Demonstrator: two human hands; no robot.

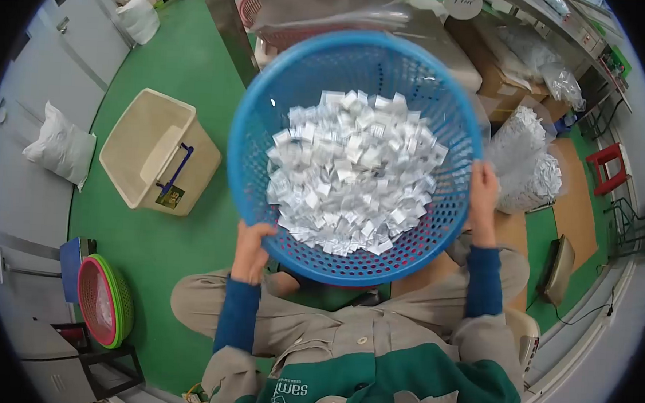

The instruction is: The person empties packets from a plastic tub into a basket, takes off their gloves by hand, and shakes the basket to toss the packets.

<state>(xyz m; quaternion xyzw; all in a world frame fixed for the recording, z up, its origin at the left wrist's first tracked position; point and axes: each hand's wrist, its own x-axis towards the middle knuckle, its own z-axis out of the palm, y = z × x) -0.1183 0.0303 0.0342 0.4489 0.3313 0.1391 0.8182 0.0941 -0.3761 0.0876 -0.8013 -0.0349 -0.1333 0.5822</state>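
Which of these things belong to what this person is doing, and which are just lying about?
In use:
- blue basket, its rim gripped by the left hand and right hand
- white packets inside it

Apparently just lying about:
- beige bin
- white sacks
- red stool

The filled bags could be either.

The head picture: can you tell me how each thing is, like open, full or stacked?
Blue basket: held up at its rim, partly filled.
White packets: loose in a heap inside it.
Left hand: closed on the rim.
Right hand: closed on the rim.
Cream tub: open at the top.
Pink basket: nested in green ones.
Clear bag: filled with white pieces.
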